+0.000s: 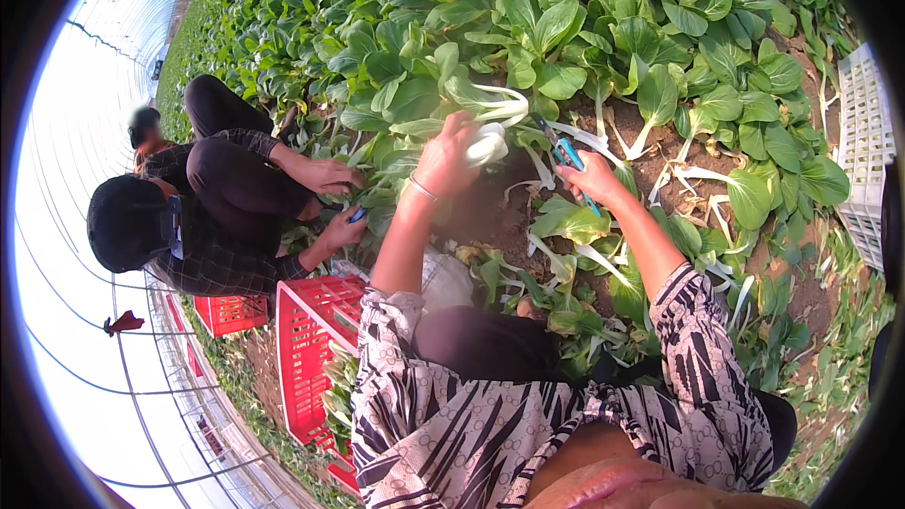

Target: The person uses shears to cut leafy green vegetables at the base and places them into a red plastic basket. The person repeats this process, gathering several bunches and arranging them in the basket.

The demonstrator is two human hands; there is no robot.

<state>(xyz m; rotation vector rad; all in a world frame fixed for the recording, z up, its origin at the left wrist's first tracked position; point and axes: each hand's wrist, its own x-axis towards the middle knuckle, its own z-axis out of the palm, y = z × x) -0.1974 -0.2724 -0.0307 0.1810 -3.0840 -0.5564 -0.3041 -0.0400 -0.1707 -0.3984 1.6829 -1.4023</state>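
Note:
My left hand [451,152] is closed around a head of bok choy [488,145], whose white stalks and base show beside the fingers; its green leaves spread above the hand. In my right hand [590,180] are blue-handled pruning shears [568,154], their dark blades pointing up and left toward the plant. Whether the blades are apart is too small to tell. Rooted bok choy plants [544,35] stand just beyond both hands. Cut or fallen leaves [573,223] lie on the brown soil beneath my right hand.
At the left a co-worker in a dark cap [120,223] crouches close by, hands among the leaves. A red plastic crate [304,360] holding greens stands by my left side, with another red crate [230,314] beyond. A white crate [866,148] is at the far right.

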